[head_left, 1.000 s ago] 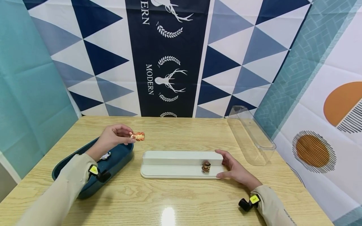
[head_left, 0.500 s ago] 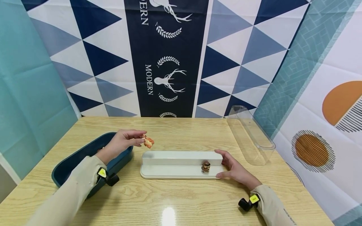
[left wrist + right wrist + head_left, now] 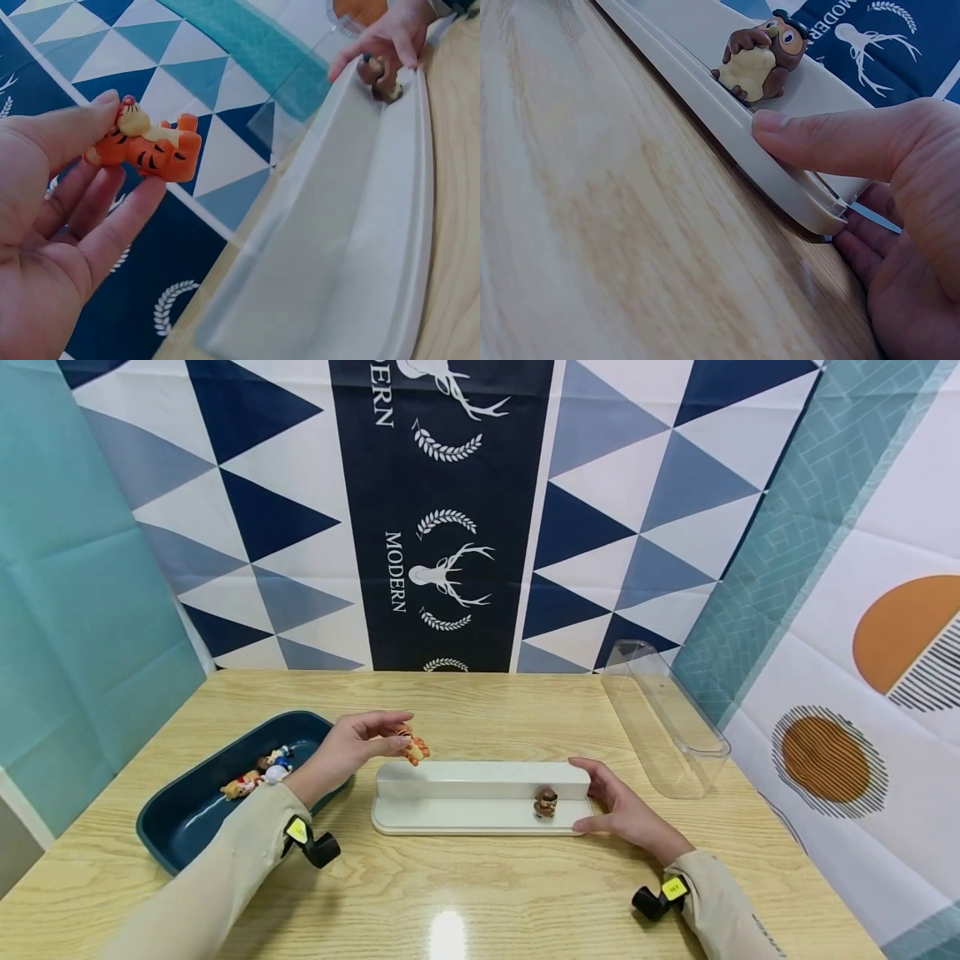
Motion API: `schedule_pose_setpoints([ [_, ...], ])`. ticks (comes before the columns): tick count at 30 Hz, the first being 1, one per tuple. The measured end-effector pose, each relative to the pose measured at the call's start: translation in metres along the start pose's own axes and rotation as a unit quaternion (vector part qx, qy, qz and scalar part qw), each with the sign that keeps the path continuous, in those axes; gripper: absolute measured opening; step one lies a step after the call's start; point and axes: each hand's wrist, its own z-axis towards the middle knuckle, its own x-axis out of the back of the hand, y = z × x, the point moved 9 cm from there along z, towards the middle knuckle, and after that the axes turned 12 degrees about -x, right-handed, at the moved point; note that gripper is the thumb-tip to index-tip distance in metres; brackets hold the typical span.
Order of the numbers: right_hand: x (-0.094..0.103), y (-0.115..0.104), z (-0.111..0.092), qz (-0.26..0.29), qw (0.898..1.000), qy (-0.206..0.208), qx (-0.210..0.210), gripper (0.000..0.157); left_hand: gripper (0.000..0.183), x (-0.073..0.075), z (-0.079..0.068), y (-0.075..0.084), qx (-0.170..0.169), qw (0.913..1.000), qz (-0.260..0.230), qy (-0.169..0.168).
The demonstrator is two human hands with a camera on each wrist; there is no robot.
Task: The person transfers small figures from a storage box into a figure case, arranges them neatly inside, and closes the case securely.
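Note:
An orange tiger figurine (image 3: 150,146) with black stripes is pinched between the thumb and fingers of my left hand (image 3: 348,750). It hangs just above the left back edge of the white stepped display base (image 3: 465,820). On that base's lower step, toward the right end, stands a brown owl figurine (image 3: 761,60) with a cream belly. My right hand (image 3: 626,810) grips the right end of the base, its thumb on the front rim and its fingers round the back.
A dark blue basin (image 3: 176,852) at the left holds several small figurines (image 3: 258,772). At the back right lies a clear plastic cover (image 3: 663,718). The wooden table (image 3: 525,893) ends at a patterned cloth backdrop.
My left hand has carried the tiger figurine to the right, away from the basin and toward the white base, uncovering the basin's figurines. My right hand has stayed in place.

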Motion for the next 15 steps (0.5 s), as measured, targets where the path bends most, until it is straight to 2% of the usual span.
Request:
schedule_pose_setpoints([
  [3, 0.000, 0.000, 0.000, 0.000, 1.000, 0.000, 0.000, 0.091, 0.047, -0.004, 0.001, -0.003, 0.004, 0.9997, -0.021, 0.013],
  [8, 0.000, 0.001, 0.000, 0.002, 1.000, 0.000, -0.002, 0.091, 0.040, -0.012, 0.003, -0.005, 0.004, 0.9974, -0.068, 0.024],
  [15, 0.001, 0.002, 0.000, 0.001, 1.000, -0.001, -0.006, 0.092, 0.034, -0.025, 0.004, -0.011, 0.026, 0.9963, -0.081, 0.011],
])
